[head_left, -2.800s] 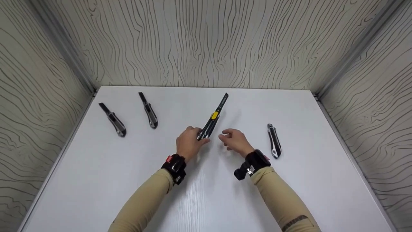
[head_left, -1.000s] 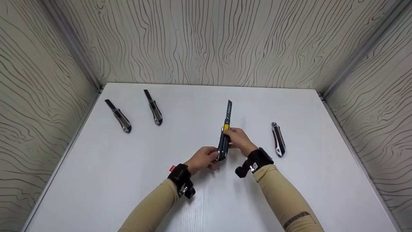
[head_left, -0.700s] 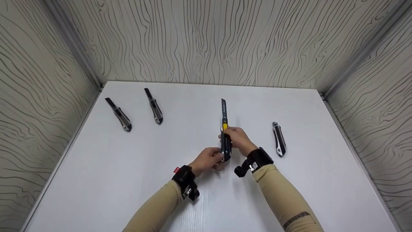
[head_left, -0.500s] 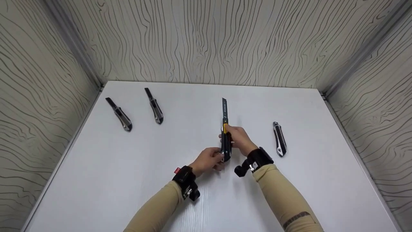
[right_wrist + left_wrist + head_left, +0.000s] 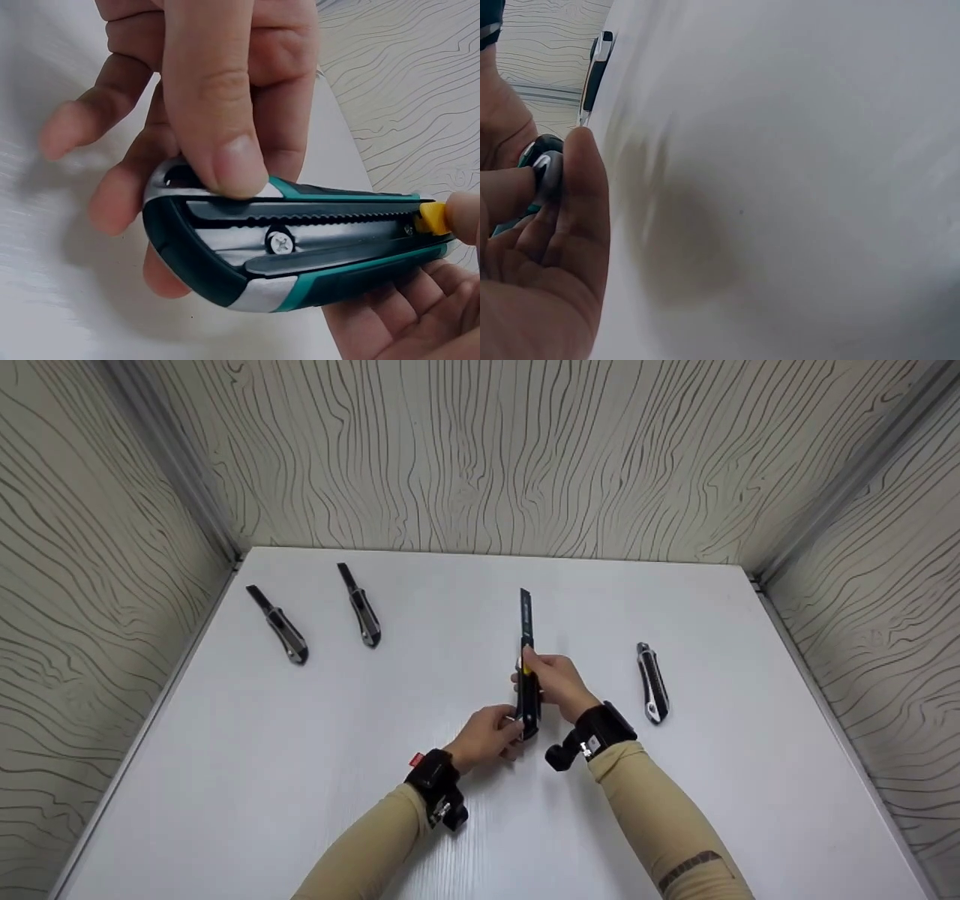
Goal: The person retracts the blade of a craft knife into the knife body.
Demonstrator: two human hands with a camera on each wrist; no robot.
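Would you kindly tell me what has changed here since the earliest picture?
The right hand, then open beside the knife, now grips the utility knife with its thumb at the yellow slider. The left hand has shifted to pinch the knife's rear end. The knife swung from slanting right to pointing straight away, blade out. The three other knives on the table stayed put.

Held knife (image 5: 527,675) sat mid-table (image 5: 225,780). Two knives lay far left of it & further back (image 5: 278,625) (image 5: 361,606); another knife (image 5: 652,684) lay just right.
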